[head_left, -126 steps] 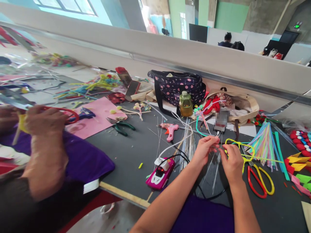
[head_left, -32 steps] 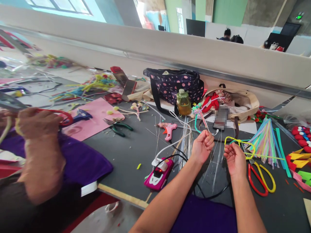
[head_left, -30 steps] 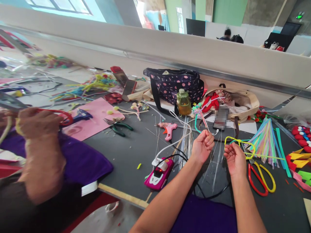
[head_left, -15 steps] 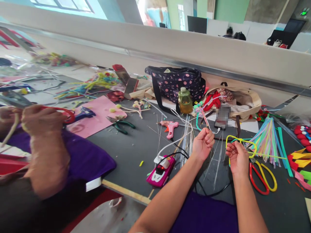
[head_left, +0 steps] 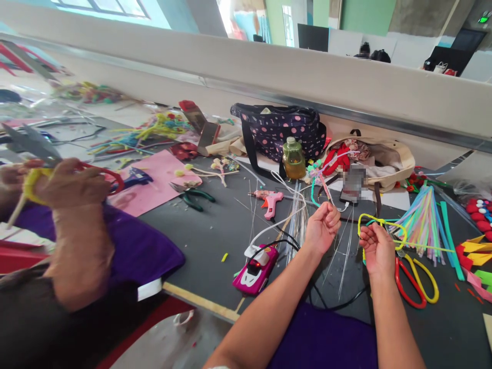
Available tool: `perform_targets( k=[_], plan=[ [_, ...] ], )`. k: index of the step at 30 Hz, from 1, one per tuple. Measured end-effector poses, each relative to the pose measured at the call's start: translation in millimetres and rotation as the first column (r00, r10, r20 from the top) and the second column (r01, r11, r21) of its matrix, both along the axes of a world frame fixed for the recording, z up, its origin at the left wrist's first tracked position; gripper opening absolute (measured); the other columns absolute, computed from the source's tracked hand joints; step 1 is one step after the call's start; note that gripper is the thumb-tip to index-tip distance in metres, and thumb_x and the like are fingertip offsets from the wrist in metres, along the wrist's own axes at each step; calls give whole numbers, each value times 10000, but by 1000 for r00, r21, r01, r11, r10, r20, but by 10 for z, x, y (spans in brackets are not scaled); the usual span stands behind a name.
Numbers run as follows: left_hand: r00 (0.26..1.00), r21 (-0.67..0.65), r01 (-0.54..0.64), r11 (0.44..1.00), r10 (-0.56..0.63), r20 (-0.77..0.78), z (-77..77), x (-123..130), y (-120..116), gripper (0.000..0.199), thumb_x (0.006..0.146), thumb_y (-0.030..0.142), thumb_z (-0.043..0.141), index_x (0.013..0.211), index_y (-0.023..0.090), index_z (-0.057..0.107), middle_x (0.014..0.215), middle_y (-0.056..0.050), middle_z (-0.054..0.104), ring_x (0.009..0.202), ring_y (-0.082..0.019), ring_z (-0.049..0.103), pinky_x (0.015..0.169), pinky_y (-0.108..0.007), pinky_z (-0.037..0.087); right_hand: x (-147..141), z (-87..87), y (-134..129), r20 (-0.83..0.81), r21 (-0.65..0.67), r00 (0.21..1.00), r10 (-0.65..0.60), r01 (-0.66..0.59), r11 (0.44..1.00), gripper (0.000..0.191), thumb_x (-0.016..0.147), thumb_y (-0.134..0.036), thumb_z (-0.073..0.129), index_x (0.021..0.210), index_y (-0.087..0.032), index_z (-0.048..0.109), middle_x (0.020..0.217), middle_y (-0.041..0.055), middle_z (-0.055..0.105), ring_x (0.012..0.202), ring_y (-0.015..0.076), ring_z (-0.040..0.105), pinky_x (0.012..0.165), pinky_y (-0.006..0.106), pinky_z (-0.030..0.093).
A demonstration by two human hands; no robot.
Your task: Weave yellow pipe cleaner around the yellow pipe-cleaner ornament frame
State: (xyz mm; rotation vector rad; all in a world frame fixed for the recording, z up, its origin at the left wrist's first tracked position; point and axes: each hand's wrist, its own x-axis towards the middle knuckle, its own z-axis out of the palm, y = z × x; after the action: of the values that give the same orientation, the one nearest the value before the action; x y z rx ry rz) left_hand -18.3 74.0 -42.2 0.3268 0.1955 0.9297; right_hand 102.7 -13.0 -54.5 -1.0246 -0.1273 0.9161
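Observation:
My right hand (head_left: 378, 248) is closed on a bent yellow pipe cleaner (head_left: 400, 233), whose loop stands above the fingers and whose straight end points right. A short green piece shows beside the loop. My left hand (head_left: 324, 226) hangs over the table with its fingers curled together; what they pinch, if anything, cannot be made out. Just beyond it are pink, lilac and green pipe cleaners (head_left: 318, 177), and whether they touch the fingers is unclear. Scissors (head_left: 417, 282) with one red and one yellow handle lie beside my right wrist, their blades partly hidden.
A pink glue gun (head_left: 272, 201), a magenta car-shaped power strip (head_left: 257, 270) with cables and thin wires lie left of my arms. Pastel pipe cleaners (head_left: 425, 218) fan out at right. A bottle (head_left: 293, 158) stands behind. A co-worker's hand (head_left: 75, 184) grips scissors at far left.
The co-worker's hands have shifted, and their scissors now point up with blades apart, a yellow handle in sight. My own hands have hardly moved.

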Motion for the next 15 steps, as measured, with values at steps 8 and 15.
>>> perform_targets(
  k=[8, 15],
  plan=[
    [1000, 11, -5, 1000, 5, 22, 8, -5, 6, 216, 914, 214, 444, 720, 146, 511, 553, 52, 254, 443, -62, 282, 380, -156, 217, 1, -5, -1, 18, 4, 1000, 12, -12, 1000, 243, 636, -297, 762, 753, -153, 606, 639, 30, 710, 493, 114, 636, 438, 177, 509],
    [1000, 8, 8, 1000, -8, 14, 0, 2, 0, 208, 905, 217, 461, 718, 145, 515, 554, 51, 249, 443, -63, 283, 373, -156, 212, 2, 1, 2, 22, 6, 1000, 11, -12, 1000, 241, 635, -297, 757, 748, -149, 605, 624, 36, 706, 485, 116, 632, 432, 181, 510]
  ],
)
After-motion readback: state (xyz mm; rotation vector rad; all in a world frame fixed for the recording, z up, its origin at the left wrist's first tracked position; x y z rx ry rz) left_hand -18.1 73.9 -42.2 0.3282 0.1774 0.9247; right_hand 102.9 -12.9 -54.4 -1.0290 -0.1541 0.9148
